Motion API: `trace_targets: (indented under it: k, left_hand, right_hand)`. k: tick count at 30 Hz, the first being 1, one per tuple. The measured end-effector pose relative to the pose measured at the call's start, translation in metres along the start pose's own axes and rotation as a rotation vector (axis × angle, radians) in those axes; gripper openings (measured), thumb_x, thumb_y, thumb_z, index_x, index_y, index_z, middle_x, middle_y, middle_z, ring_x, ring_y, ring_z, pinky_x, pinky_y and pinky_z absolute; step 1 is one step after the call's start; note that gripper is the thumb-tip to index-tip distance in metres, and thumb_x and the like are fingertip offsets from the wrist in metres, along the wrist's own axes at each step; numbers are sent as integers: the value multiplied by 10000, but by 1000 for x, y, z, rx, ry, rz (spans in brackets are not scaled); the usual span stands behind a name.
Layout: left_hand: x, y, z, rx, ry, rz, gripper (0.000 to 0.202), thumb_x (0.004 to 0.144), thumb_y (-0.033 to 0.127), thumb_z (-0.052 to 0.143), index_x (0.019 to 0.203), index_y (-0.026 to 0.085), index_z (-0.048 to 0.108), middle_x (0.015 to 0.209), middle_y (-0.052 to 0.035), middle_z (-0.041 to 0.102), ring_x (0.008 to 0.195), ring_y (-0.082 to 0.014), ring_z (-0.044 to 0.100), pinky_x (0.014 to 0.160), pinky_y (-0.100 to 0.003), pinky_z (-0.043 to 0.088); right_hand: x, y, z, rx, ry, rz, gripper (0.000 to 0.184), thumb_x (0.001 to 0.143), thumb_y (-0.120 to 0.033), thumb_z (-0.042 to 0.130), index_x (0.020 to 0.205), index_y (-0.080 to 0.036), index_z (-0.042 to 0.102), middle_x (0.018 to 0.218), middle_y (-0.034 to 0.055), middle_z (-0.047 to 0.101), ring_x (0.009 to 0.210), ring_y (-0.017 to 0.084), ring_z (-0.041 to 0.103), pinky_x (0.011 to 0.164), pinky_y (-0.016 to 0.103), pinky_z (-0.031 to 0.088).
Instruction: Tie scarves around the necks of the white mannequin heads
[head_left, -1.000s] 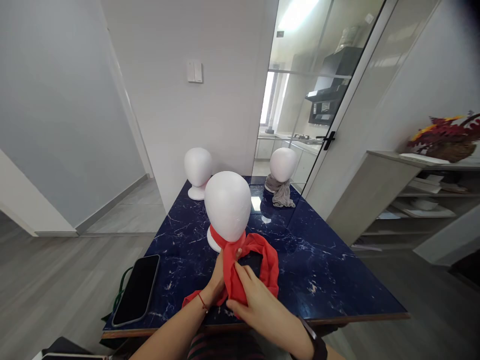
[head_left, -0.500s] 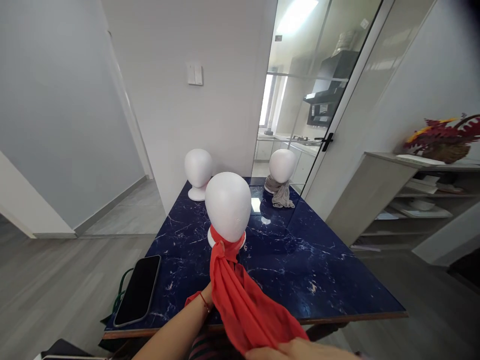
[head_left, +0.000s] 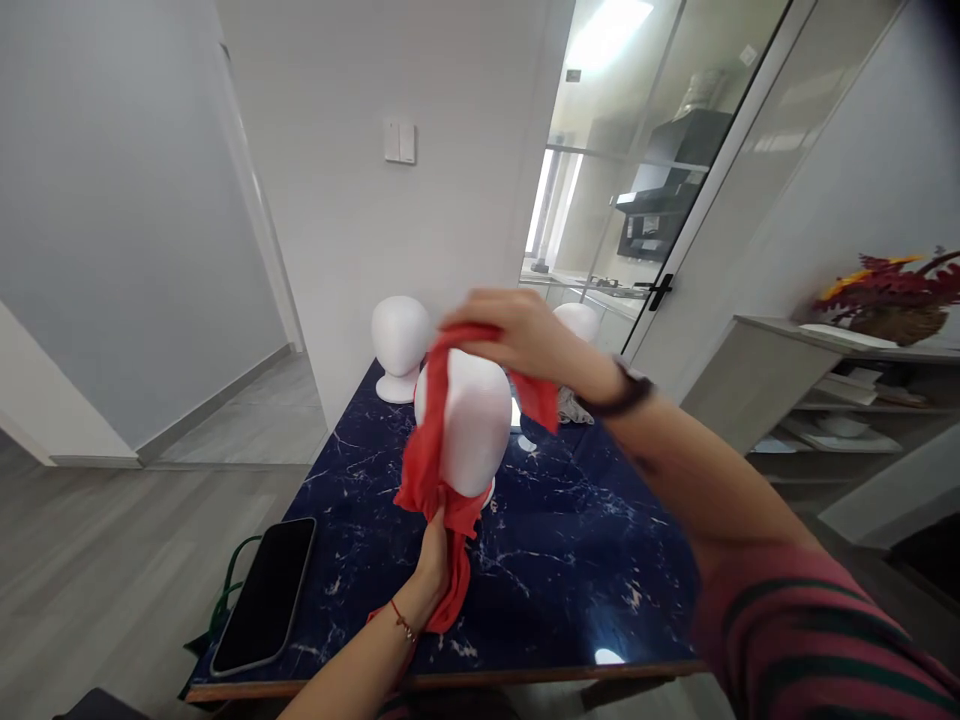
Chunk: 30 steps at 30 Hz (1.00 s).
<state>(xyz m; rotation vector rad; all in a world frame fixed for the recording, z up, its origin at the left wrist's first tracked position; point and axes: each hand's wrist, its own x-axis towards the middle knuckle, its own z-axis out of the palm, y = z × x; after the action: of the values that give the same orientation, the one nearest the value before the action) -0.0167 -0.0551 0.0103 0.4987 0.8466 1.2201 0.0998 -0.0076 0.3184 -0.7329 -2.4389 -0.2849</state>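
A white foam head stands on the dark blue marble table, with a red scarf knotted round its neck and drawn up over its left side. My right hand is above the head's top, closed on the scarf's upper end. My left hand is below the knot, closed on the hanging part of the scarf.
Two more foam heads stand at the table's far end: a bare foam head on the left and a second head with a grey scarf behind my right hand. A black phone lies at the near left. A shelf with flowers stands on the right.
My right hand has lifted the free end of the scarf from near the table's front edge up over the top of the foam head. My left hand keeps its hold below the knot.
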Motion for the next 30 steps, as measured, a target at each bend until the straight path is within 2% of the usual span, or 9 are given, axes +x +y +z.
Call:
trace_targets:
  k: [4,7,12,16,20,22,24,27,30]
  left_hand:
    - [-4,7,5,-83,-52,23,486,756,507,619,1117,183,637,1076,-70,689,990,-217,619,888,-321,440]
    - [-4,8,6,-32,-43,1,467,747,491,637,1075,159,658,1024,-70,703,927,-212,628,868,-312,433]
    - [-2,6,1,180,2,-20,460,707,546,643,833,107,698,714,-70,685,635,-164,566,655,-283,406]
    - [-3,7,-2,271,4,-12,443,675,568,656,729,128,673,703,-40,635,562,-107,455,561,-253,330]
    - [-2,7,-2,287,-2,-23,515,677,638,602,649,126,647,647,-31,587,558,-107,432,548,-251,310]
    - [-2,7,-3,279,-13,-41,558,691,674,555,645,126,644,615,-26,569,546,-109,426,534,-250,303]
    - [-1,7,-3,278,-18,-55,578,704,689,524,656,127,647,570,-10,542,518,-103,411,519,-247,292]
    - [-2,5,-2,258,-15,-38,551,720,663,536,667,127,654,595,-17,582,527,-104,443,532,-245,318]
    - [-4,5,4,148,-25,30,442,727,569,608,775,135,679,780,-55,680,672,-139,566,679,-254,409]
  right_hand:
    - [96,71,69,156,-249,53,208,808,-243,590,958,-128,674,935,34,661,861,119,551,802,230,376]
    - [105,122,108,203,-551,410,228,741,-282,660,879,-106,701,837,42,682,735,106,543,715,205,390]
    - [12,175,135,125,-581,734,168,749,-219,609,812,-110,721,775,50,692,703,141,576,656,211,409]
    - [-89,177,144,32,-518,882,198,768,-241,576,693,-105,699,678,69,665,673,157,581,619,214,399]
    - [-170,136,149,14,-454,951,302,835,-308,473,756,-105,682,684,78,657,633,152,571,575,224,395]
    - [-202,97,149,67,-401,964,292,832,-330,474,798,-124,678,692,69,660,624,164,581,570,242,417]
    - [-226,46,152,272,-207,966,245,802,-321,528,910,-157,675,766,71,682,661,202,616,611,294,469]
    - [-244,-39,169,560,114,932,349,817,-318,546,1158,-276,607,1056,87,671,913,280,640,813,426,501]
    - [-237,-105,197,755,263,976,390,827,-314,559,1215,-346,574,1205,82,603,1121,289,563,987,472,430]
